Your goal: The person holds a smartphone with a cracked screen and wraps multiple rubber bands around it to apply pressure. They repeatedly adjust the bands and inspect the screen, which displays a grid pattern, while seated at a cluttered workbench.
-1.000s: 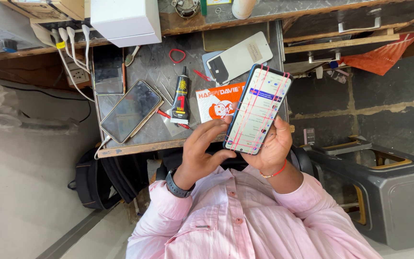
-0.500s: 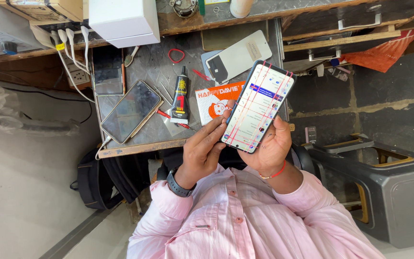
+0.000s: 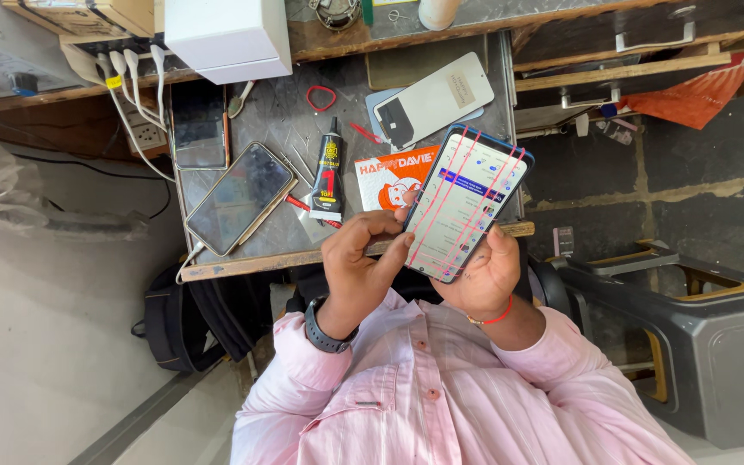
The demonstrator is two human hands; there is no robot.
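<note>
The phone (image 3: 467, 202) is held up above the near edge of the surface (image 3: 277, 129), its long axis slanting from the lower left, by the palm, up to the upper right, away from the person; the lit screen faces the camera. It has a blue rim and a pale display crossed by thin pink-red lines running along its length, with a dark blue band across the upper part — the small items on the display are too fine to read.

The right hand (image 3: 486, 274) grips the phone from below and behind, its fingers closed around the lower edges; a red thread sits at that wrist. The left hand (image 3: 362, 263), with a dark watch at the wrist, is curled, fingers bent inward, its fingertips touching the phone's left edge near the lower half — it is not wrapped around the phone.

On the surface beyond lie a dark-screened phone (image 3: 238, 198), a black glue tube (image 3: 329, 172), an orange card (image 3: 393, 175), a white back panel (image 3: 432, 99) and a red loop (image 3: 321, 97).
</note>
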